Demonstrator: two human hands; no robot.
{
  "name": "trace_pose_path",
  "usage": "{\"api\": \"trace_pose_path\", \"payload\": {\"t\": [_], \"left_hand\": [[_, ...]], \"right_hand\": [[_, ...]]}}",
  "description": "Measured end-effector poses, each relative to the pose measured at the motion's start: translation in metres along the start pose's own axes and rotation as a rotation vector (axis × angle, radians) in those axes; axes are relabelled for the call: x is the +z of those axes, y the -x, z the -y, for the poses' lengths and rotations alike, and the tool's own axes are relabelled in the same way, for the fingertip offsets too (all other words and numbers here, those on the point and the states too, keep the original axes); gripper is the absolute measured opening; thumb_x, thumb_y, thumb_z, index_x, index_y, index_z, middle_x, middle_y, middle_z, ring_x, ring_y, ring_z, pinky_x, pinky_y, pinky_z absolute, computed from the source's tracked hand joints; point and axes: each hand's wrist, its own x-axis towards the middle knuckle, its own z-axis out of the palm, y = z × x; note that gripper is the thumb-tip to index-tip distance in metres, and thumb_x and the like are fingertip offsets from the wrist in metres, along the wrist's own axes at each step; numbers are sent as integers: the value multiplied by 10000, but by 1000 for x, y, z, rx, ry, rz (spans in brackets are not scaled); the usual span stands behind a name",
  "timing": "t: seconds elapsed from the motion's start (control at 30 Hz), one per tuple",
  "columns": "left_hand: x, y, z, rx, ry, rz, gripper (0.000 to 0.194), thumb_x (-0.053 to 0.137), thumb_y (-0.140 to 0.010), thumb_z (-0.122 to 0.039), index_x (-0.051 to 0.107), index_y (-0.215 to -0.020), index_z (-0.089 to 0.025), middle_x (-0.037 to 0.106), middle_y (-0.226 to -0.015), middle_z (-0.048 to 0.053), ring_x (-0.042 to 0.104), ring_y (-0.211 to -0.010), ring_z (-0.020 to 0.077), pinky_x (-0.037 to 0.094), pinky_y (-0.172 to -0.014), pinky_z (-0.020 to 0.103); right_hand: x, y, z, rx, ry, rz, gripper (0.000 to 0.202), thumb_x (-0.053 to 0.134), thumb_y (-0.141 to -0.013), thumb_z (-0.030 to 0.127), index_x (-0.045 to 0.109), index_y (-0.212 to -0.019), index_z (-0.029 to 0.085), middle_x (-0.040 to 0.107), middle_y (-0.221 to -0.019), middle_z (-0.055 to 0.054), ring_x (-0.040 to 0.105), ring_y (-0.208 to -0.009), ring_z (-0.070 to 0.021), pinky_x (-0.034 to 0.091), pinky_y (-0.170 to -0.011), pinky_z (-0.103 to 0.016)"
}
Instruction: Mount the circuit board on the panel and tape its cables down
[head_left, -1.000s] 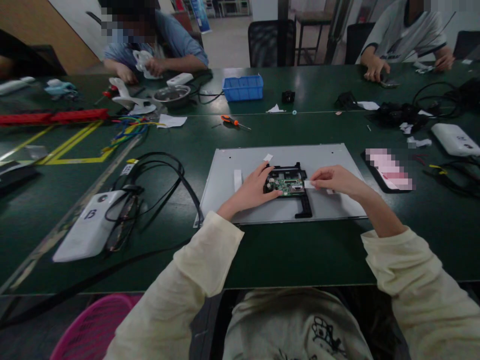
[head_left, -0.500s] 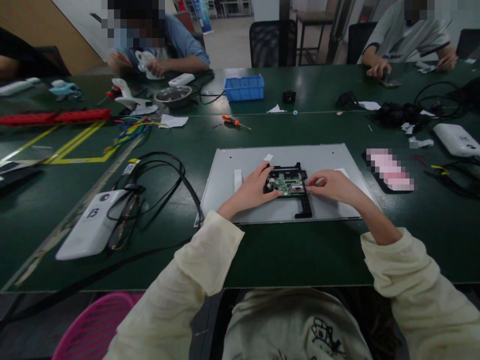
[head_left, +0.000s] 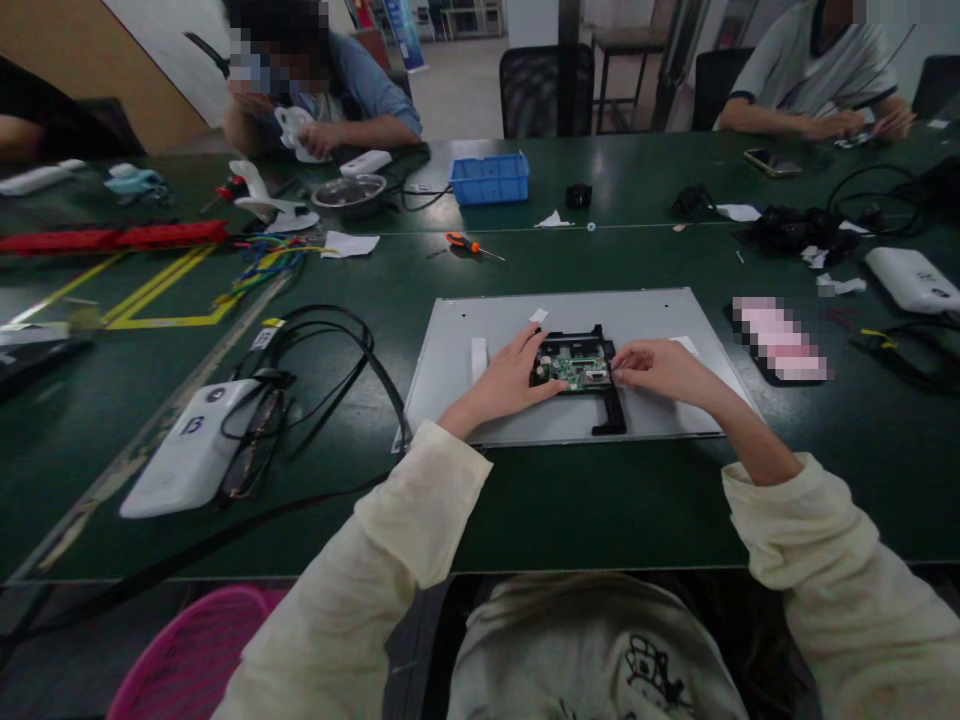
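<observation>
On the grey panel (head_left: 442,350), one circuit board (head_left: 576,373); beyond it, one blue bin (head_left: 489,181), one metal bowl (head_left: 349,194), one screwdriver (head_left: 465,243); left, one magenta basket (head_left: 187,650).

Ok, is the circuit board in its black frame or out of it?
In: the circuit board sits within the black frame, whose edges show around it.

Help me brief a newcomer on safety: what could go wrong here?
The bare left hand reaches over the circuit board's edge, so static or pressure might harm its parts. The right hand pinches at the black frame's side; a slip could nudge it. The black cable lies at the panel's near left corner and may snag if the panel shifts.
</observation>
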Motion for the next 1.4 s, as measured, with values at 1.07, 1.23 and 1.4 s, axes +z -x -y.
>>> {"api": "trace_pose_path", "payload": {"t": [1.07, 1.23, 1.4], "left_hand": [[1, 2, -1, 10, -17, -17, 781, 440, -848, -666, 299, -1432, -167, 183, -1571, 146, 244, -1425, 307, 263, -1142, 450], [0, 3, -2, 11, -21, -5, 782, 430, -855, -662, 294, -1431, -151, 181, -1570, 154, 237, -1427, 305, 267, -1142, 453], [0, 3, -3, 17, -15, -18, 754, 442, -855, -648, 305, -1423, -170, 190, -1569, 146, 253, -1420, 311, 270, -1141, 452]], "right_hand": [[30, 2, 8, -258, 299, -134, 704, 477, -870, 586, 302, -1465, 252, 243, -1565, -89, 175, -1450, -290, 213, -1168, -514], [30, 1, 9, -262, 315, -127, 717, 480, -869, 584, 287, -1472, 247, 242, -1564, -93, 182, -1449, -294, 217, -1169, -514], [30, 2, 9, -251, 308, -130, 709, 485, -866, 586, 287, -1470, 271, 245, -1563, -78, 195, -1445, -296, 230, -1163, -530]]}}
